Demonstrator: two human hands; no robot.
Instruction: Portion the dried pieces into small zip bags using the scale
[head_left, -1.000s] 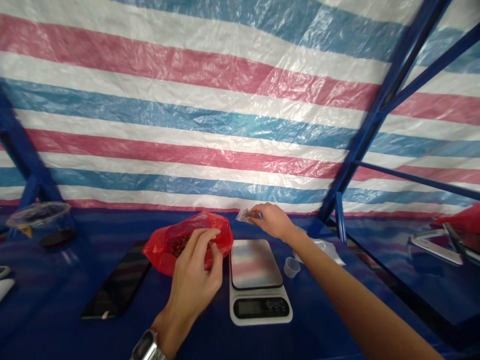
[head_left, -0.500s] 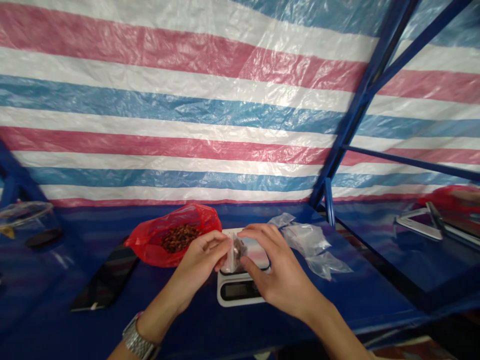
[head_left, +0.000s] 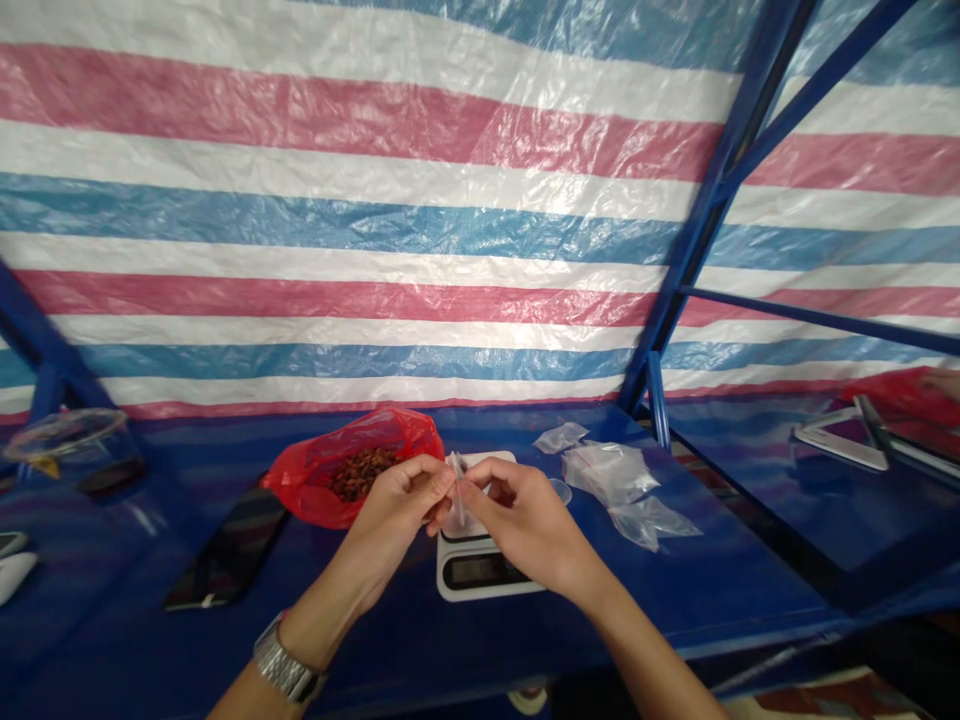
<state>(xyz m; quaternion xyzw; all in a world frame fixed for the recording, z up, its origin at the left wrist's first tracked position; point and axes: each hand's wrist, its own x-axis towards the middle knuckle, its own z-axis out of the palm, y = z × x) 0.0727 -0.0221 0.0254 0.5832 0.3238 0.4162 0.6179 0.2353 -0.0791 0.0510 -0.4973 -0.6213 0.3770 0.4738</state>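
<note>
A small clear bag (head_left: 459, 508) sits directly between the two hands, pinched by the thumb and fingers of each: the left hand (head_left: 397, 510) grips its left side, the right hand (head_left: 525, 520) its right. It stands roughly upright, nearly edge-on, above the plate of the white scale (head_left: 480, 590) on the blue counter (head_left: 390, 640); whether its lower end touches the plate cannot be told. What it contains is hard to make out.

Just left of the left hand and a little farther off, an open red bag (head_left: 315, 485) holds brown pieces (head_left: 358, 472). Farther left lies a dark, flat device (head_left: 229, 550). Right of the right hand are a small clear cup (head_left: 561, 490), partly hidden, and several clear plastic bags (head_left: 611, 470).
</note>
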